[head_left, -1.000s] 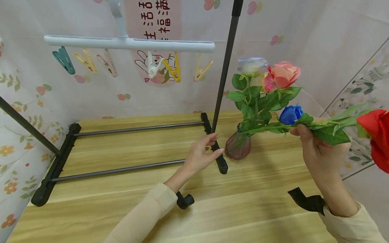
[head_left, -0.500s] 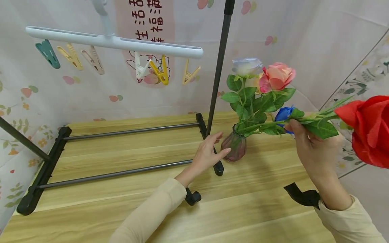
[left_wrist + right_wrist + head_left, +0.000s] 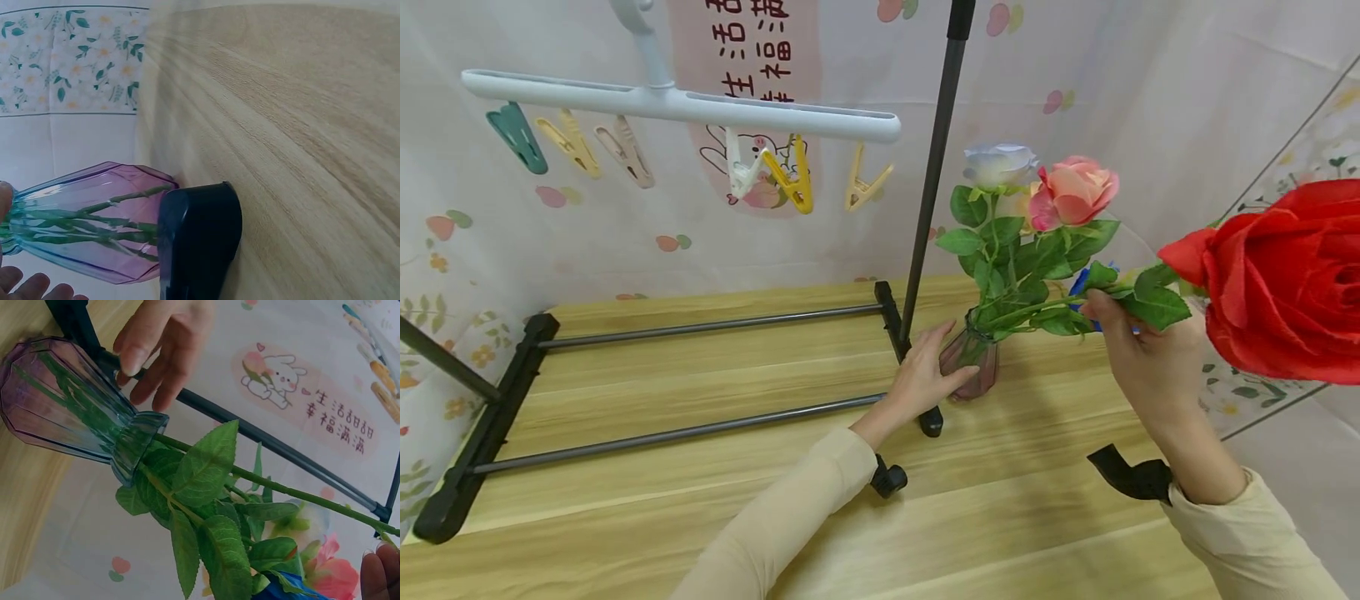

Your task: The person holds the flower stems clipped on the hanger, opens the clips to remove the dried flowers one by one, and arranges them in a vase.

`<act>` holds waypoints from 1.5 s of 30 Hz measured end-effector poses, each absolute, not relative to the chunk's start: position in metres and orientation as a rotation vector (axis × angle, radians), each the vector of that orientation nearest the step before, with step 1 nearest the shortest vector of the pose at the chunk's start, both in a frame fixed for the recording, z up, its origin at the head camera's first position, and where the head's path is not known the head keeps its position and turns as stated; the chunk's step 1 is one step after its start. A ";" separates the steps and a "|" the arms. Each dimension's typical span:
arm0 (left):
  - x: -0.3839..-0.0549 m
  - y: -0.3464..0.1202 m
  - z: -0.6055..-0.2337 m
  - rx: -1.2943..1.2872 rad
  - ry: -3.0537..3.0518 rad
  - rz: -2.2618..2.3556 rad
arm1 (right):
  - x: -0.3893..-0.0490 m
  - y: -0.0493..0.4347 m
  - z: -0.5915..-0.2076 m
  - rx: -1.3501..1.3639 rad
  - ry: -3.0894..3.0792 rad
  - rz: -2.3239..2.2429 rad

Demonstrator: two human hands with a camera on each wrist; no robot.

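Note:
My right hand (image 3: 1157, 367) pinches the leafy green stem of a large red rose (image 3: 1292, 283), which leans far over to the right. The stem (image 3: 300, 499) runs down to the mouth of a faceted purple glass vase (image 3: 987, 375). Several stems stand inside the vase, seen through its wall in the left wrist view. A pink rose (image 3: 1075, 193), a pale blue-white rose (image 3: 998, 165) and a partly hidden blue rose (image 3: 1079, 285) rise from it. My left hand (image 3: 921, 379) is beside the vase, fingers spread; whether they touch the glass I cannot tell.
A black rack base (image 3: 891, 312) stands left of the vase, with grey rods (image 3: 700, 429) and an upright pole (image 3: 934, 167). A pale hanger (image 3: 677, 104) carries several clothespins (image 3: 790, 179) above the wooden table (image 3: 1000, 517). Patterned cloth surrounds it.
My left hand has moved right, from beside the rack pole to the vase. My right hand still holds the stem, and the red rose has swung left and further into view.

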State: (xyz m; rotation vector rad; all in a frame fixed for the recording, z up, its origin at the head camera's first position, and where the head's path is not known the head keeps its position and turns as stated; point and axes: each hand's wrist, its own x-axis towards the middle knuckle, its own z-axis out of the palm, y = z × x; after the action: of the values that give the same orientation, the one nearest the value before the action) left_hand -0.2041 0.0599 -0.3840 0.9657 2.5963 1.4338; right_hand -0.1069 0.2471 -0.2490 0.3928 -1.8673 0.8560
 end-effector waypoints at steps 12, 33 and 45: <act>-0.212 0.076 -0.395 0.906 2.614 1.403 | -0.121 0.242 -0.244 0.335 -2.004 0.757; -0.208 0.083 -0.397 0.921 2.685 1.335 | -0.152 0.229 -0.249 0.261 -2.234 0.659; -0.208 0.083 -0.397 0.929 2.678 1.327 | -0.161 0.226 -0.247 0.223 -2.322 0.580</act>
State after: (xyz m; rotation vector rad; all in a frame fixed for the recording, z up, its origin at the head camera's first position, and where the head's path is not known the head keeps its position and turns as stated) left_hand -0.2078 0.0832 -0.3970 0.9290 2.6780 1.3271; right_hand -0.1612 0.2264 -0.2474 0.2229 -2.3223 0.5801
